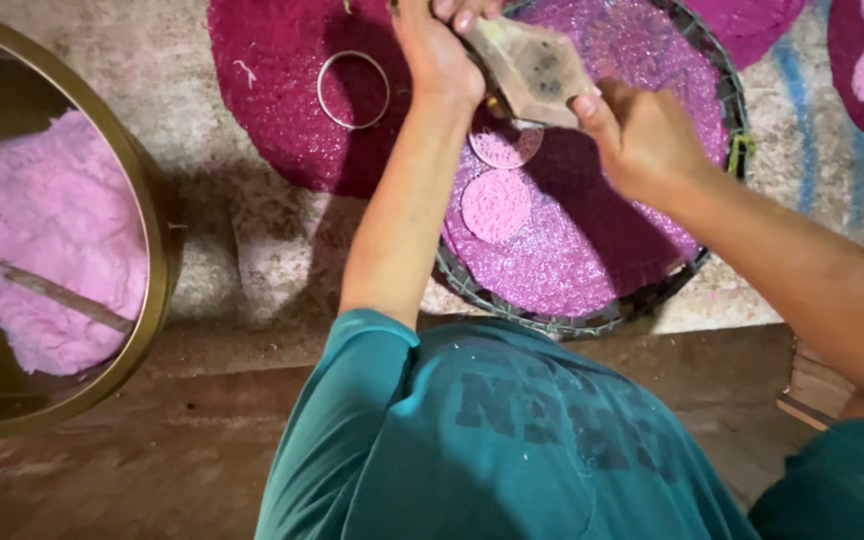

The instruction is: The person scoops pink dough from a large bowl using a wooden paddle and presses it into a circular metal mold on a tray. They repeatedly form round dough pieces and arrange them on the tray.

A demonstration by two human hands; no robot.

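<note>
Left hand (439, 52) and right hand (635, 135), fingers clamped on brown scraper (534, 68) over purple tray (592, 230); pink discs (496, 205) beneath; metal ring (353, 90) nearby

Both hands are up over a round woven tray (722, 80) lined with glittery purple mat. The left hand (437, 55) and right hand (642, 135) grip a flat brownish scraper (532, 65) above two pink discs (497, 205). A metal ring (353, 90) lies nearby; a brass basin (152, 260) holds pink dough (52, 240).
</note>
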